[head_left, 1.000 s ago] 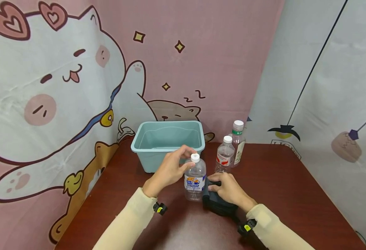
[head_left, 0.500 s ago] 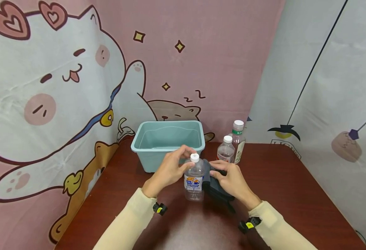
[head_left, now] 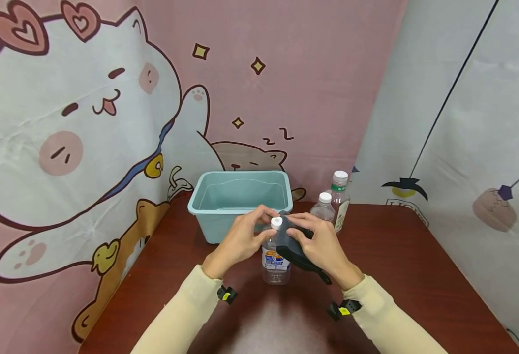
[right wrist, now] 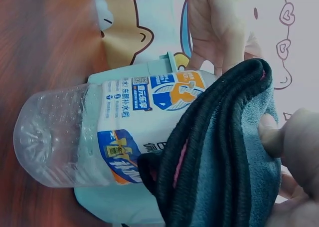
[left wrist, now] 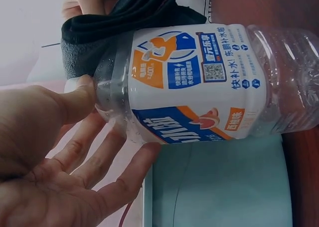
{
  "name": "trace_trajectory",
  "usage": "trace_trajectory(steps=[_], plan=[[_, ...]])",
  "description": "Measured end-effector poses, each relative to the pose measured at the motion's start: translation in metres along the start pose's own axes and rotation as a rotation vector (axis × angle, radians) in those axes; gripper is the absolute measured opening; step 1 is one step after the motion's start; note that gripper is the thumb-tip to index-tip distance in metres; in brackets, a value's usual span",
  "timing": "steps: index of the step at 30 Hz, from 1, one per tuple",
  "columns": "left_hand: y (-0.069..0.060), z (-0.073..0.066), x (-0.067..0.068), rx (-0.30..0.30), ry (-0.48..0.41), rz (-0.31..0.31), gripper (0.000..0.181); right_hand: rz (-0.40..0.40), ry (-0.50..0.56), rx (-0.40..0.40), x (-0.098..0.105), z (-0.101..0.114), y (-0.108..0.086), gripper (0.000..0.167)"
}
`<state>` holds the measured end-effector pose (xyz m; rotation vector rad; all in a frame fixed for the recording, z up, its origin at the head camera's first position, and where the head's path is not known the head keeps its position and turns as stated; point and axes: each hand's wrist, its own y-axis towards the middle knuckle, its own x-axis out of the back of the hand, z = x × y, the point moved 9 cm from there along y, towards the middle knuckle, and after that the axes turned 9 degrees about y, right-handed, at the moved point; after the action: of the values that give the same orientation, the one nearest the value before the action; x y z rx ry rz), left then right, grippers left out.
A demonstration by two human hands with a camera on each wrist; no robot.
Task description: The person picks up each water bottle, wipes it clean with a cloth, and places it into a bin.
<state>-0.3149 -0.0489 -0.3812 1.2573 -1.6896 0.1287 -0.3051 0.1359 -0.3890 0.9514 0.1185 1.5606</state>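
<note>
A clear plastic bottle (head_left: 275, 276) with a white cap and a blue, orange and white label stands upright on the table. My left hand (head_left: 241, 240) holds it by the neck, thumb and fingers around the part just under the cap. Folded in several layers, a dark grey cloth (head_left: 291, 243) with black edging is pinched in my right hand (head_left: 323, 246). In the left wrist view the cloth (left wrist: 84, 50) lies against the bottle's shoulder. From the right wrist, the cloth (right wrist: 214, 147) hides the bottle's upper end and cap.
A light blue-green plastic bin (head_left: 215, 227) stands just behind the bottle. Behind my right hand are a smaller clear bottle (head_left: 323, 211) with a white cap and a taller bottle (head_left: 340, 196) with a green neck band. A patterned curtain (head_left: 321, 98) hangs behind the brown table (head_left: 401, 275).
My right hand has lifted the cloth from beside the bottle's lower half up to its shoulder and neck, moving slightly left. My left hand keeps its hold, and the bottle stays in place.
</note>
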Motion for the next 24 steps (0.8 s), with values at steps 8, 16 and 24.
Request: trace_trajectory(steps=[8,16,24], plan=[[0.001,-0.002,-0.003,-0.002,-0.004,0.007,0.039,0.064,-0.019,0.006,0.002,-0.002,-0.003,0.040],[-0.001,-0.002,-0.003,0.012,-0.004,0.016,0.040,0.080,-0.057,-0.012,0.005,-0.015,-0.011,0.046],[-0.001,-0.002,-0.002,0.031,-0.005,0.014,0.039,0.097,-0.055,-0.080,0.003,-0.037,-0.024,0.048]])
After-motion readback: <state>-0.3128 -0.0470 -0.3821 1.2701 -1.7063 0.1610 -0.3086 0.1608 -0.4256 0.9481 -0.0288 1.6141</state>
